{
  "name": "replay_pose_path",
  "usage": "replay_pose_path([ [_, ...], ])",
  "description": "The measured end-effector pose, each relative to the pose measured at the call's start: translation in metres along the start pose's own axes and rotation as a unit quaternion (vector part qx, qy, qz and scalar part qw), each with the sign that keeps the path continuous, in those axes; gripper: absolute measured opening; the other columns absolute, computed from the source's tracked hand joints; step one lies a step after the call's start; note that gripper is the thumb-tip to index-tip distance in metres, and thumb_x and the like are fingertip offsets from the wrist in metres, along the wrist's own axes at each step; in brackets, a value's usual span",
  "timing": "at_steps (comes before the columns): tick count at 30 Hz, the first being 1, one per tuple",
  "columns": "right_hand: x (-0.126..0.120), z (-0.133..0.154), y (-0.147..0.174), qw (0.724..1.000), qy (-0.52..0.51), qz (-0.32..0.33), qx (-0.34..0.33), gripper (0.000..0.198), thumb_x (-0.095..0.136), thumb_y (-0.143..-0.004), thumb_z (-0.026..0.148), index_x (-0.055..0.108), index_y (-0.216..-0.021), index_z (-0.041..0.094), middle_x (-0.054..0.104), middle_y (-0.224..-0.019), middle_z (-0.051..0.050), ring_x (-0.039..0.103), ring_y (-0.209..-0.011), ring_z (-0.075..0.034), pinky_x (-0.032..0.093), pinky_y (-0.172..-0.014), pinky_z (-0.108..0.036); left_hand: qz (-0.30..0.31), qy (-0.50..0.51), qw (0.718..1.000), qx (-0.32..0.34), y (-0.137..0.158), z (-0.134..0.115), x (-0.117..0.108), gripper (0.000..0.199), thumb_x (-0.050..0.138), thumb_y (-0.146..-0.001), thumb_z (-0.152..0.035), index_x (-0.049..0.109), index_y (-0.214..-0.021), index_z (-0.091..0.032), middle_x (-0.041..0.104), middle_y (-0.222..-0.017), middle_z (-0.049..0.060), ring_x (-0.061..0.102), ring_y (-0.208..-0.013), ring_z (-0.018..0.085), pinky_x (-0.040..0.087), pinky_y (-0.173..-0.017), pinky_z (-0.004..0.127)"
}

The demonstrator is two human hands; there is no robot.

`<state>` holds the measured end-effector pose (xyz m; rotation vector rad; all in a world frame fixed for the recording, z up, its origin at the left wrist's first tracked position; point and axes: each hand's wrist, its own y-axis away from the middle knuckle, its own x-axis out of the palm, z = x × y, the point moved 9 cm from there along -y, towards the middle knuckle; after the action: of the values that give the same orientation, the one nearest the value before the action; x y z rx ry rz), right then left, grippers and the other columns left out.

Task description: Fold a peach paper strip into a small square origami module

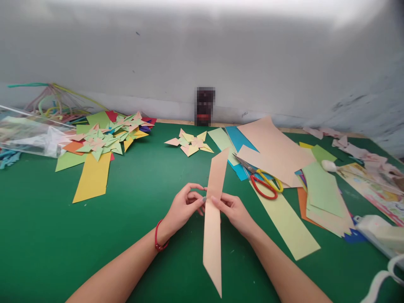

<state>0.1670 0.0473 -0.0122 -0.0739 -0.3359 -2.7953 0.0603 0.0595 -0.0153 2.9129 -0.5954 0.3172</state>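
Both hands grip one long peach paper strip (213, 210) at its middle: we note the left hand (183, 208) pinching its left edge with thumb and fingertips, and the right hand (232, 210) clenched on the right edge opposite. We find the strip held just above the green worktop (142, 176), running away from the person, both ends cut to slanted points, with a slight bend where the hands meet. We judge folding of this strip to be at an early stage; no finished shape shows in it. Completed work is evident: a peach and yellow paper pinwheel star (191, 143) lies beyond the hands, and a pile of similar folded stars (107, 136) sits at far left over yellow and green sheets. Red and yellow scissors (261, 179) rest to the right on a large peach sheet (274, 147), beside further cut strips, among them a pale green strip (287, 223).
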Motion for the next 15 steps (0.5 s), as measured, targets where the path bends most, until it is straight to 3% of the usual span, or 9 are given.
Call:
replay_pose_path([
  [5, 0.0022, 0.0021, 0.0003, 1.000, 0.004, 0.014, -0.016, 0.035, 0.049, -0.084, 0.039, 0.061, -0.111, 0.020, 0.063, -0.075, -0.003, 0.057, -0.077, -0.019, 0.046, -0.061, -0.027, 0.004, 0.004, 1.000, 0.002, -0.0001, -0.0028, 0.0010, 0.025, 0.058, -0.079, -0.027, 0.049, -0.099, -0.015, 0.060, -0.071, 0.001, 0.059, -0.063, 0.012, 0.050, -0.056, 0.024],
  [15, 0.0077, 0.0043, 0.0009, 0.999, -0.016, 0.033, -0.019, 0.027, 0.052, -0.084, 0.035, 0.065, -0.101, 0.020, 0.063, -0.077, -0.002, 0.055, -0.068, -0.014, 0.045, -0.059, -0.025, 0.006, 0.016, 1.000, -0.026, -0.0002, 0.0010, 0.0008, 0.021, 0.062, -0.075, -0.027, 0.051, -0.089, -0.015, 0.059, -0.065, -0.002, 0.059, -0.057, 0.010, 0.048, -0.057, 0.022],
])
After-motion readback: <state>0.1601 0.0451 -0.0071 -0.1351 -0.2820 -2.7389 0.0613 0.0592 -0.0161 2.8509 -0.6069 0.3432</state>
